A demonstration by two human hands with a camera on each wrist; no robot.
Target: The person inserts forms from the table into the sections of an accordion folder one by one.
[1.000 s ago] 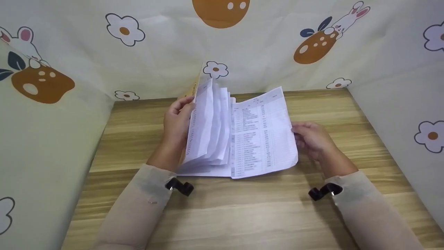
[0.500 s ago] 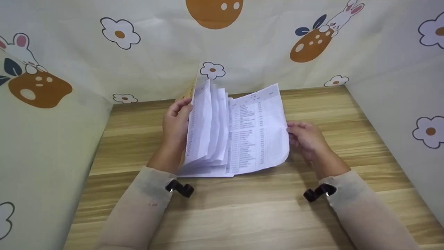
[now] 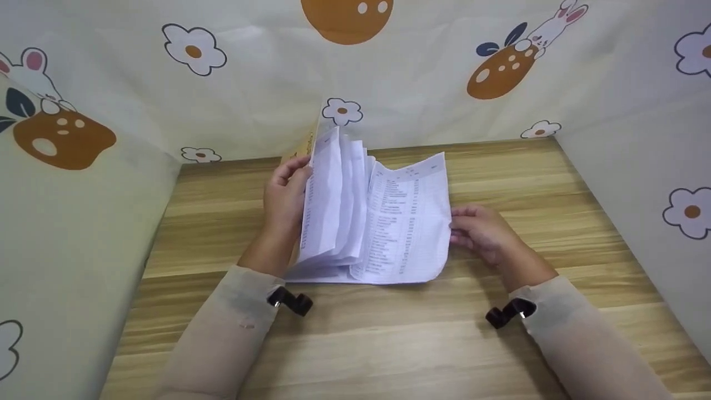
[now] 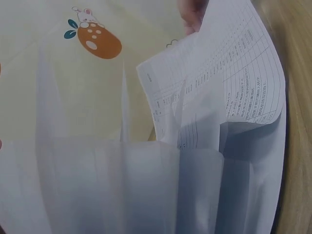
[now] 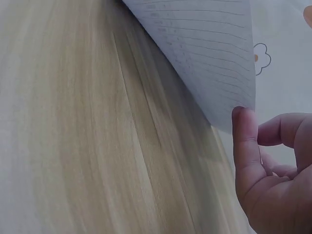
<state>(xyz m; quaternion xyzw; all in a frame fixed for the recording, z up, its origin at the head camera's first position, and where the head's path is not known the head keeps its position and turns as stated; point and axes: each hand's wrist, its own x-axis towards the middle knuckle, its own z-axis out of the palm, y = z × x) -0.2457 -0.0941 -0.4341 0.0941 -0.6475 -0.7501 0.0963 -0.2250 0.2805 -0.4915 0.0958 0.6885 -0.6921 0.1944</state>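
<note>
Bound sheaf of printed pages standing open on the wooden table. The left hand grips the upright fanned leaves, fingers curled over their top edge behind a yellow cover. The right hand lifts one printed sheet — its thumb presses the sheet's outer edge, the other fingers curled loosely behind it. Risk: with so slight a hold the bowed sheet could slip free, or crease if pushed further.
</note>
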